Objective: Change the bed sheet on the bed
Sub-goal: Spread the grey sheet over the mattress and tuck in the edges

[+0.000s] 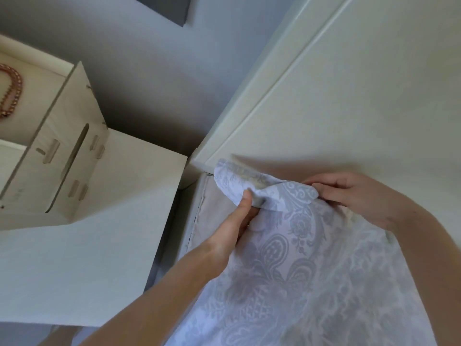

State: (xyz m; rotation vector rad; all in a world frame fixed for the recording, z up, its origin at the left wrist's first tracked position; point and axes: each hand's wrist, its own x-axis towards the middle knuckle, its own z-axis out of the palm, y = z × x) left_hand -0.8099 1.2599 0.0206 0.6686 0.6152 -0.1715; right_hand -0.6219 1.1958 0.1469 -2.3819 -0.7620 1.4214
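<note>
Grey wall [137, 71] at 11 o'clock; a white nightstand [87, 258] and open box [67, 151] at 9 crowd the mattress [207, 208] corner, where the left hand [237, 221] and right hand [354, 196] pinch the patterned sheet [299, 270].

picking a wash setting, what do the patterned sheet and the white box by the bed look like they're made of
The sheet looks like thin woven cloth, matte; it folds and drapes softly at the corner. Perhaps cotton; the fibre cannot be told. The box seems white cardboard, matte: thin flat panels, a cut slot, tabs through slits.
</note>
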